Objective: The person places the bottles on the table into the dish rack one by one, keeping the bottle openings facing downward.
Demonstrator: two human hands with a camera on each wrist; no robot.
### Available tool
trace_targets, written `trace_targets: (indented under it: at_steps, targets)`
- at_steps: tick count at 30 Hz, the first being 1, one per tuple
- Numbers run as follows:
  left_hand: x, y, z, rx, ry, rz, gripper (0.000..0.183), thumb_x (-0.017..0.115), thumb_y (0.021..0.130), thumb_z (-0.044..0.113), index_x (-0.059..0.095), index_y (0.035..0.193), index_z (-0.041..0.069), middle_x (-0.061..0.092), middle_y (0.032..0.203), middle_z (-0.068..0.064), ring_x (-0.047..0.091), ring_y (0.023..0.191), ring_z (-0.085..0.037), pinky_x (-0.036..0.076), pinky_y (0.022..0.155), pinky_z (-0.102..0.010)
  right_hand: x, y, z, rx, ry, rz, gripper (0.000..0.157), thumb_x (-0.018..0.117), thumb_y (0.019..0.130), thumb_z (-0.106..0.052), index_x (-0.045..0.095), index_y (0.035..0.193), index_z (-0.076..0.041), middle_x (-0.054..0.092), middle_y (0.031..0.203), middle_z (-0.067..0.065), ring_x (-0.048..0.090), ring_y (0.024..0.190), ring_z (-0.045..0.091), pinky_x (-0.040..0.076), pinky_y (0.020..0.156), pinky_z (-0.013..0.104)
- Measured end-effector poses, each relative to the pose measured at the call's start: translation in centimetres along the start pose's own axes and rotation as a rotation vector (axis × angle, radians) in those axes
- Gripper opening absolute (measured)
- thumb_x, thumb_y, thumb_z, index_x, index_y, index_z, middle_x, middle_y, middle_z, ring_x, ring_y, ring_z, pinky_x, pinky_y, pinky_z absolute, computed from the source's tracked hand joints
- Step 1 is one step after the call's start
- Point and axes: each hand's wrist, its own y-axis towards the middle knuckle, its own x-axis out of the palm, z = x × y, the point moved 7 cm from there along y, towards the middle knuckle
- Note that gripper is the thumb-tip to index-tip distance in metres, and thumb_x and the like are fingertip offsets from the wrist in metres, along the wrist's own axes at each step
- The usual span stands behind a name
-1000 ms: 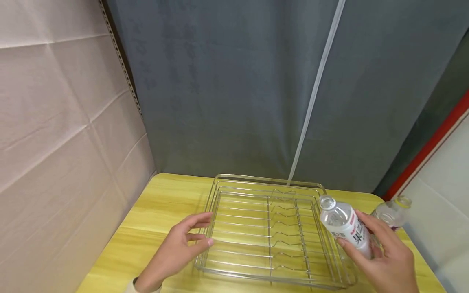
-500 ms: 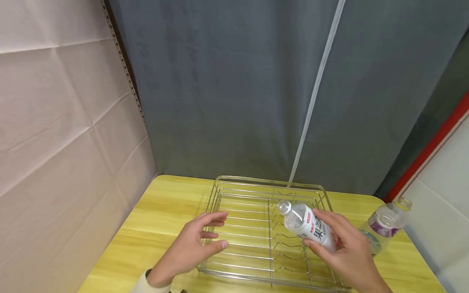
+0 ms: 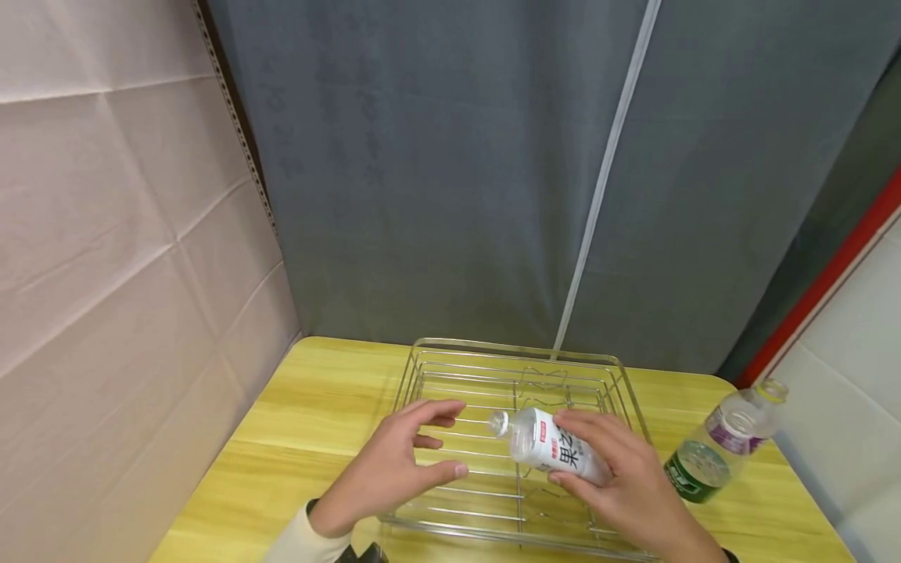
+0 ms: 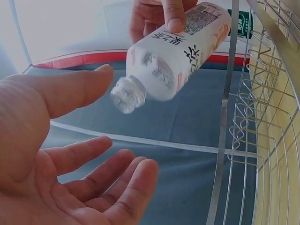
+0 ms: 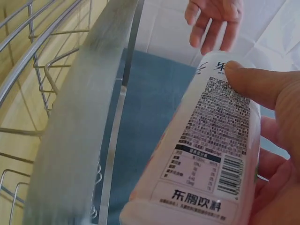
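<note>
My right hand [image 3: 626, 477] grips a clear plastic bottle [image 3: 556, 446] with a white label around its body, tilted so its uncapped neck points left. It hangs above the wire rack [image 3: 464, 512], a silver metal dish rack. In the right wrist view the thumb presses on the label of the bottle [image 5: 206, 140]. My left hand [image 3: 394, 461] is held over the rack's left part, fingers spread and thumb apart, holding nothing. The left wrist view shows the bottle's neck [image 4: 127, 95] close to the left thumb but apart from it.
A second clear bottle [image 3: 725, 442] with a green and purple label and yellow neck ring stands on the wooden table [image 3: 331, 375], right of the rack. Behind the table hangs a grey curtain [image 3: 436, 195]. A pale cloth wall [image 3: 127, 274] is on the left, white panels on the right.
The right hand has carried the bottle leftward over the rack and tipped it closer to horizontal. My left hand has shifted right, toward the neck. The second bottle has come into fuller view.
</note>
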Motion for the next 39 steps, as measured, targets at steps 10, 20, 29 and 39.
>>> trace_targets:
  at_steps: [10,20,29,39]
  targets:
    - [1.7,1.1,0.6,0.046,0.035,-0.037,0.067,0.090,0.086,0.026,0.061,0.146,0.024,0.064,0.136,0.011,0.063,0.124,-0.016,0.062,0.098,-0.029,1.4,0.5,-0.9,-0.107,-0.019,-0.081,0.068,0.096,0.076,-0.037,0.069,0.137,-0.026,0.072,0.135,-0.004,0.068,0.117,0.016,0.045,0.105,0.009]
    - [3.2,1.4,0.8,0.086,0.210,-0.086,0.067,0.091,0.084,0.035,0.062,0.144,0.024,0.065,0.134,0.007,0.066,0.114,-0.013,0.060,0.092,-0.022,3.0,0.5,-2.4,-0.231,-0.079,-0.132,0.056,0.082,0.088,-0.052,0.070,0.135,-0.025,0.071,0.135,-0.007,0.070,0.115,0.016,0.060,0.096,0.033]
    - [4.6,1.6,0.9,0.101,0.364,-0.124,0.064,0.092,0.081,0.041,0.066,0.138,0.026,0.069,0.125,0.015,0.064,0.111,-0.004,0.057,0.094,-0.026,3.7,0.5,-2.9,-0.270,-0.146,-0.158,0.069,0.094,0.074,-0.043,0.069,0.137,-0.026,0.071,0.134,-0.007,0.069,0.115,0.016,0.063,0.089,0.044]
    - [5.3,1.7,0.9,0.084,0.411,-0.158,0.069,0.091,0.082,0.043,0.064,0.142,0.024,0.069,0.137,0.013,0.065,0.117,-0.005,0.058,0.100,-0.030,4.2,0.3,-3.0,-0.288,-0.149,-0.173,0.071,0.096,0.070,-0.038,0.071,0.134,-0.025,0.071,0.134,-0.006,0.070,0.114,0.015,0.064,0.089,0.043]
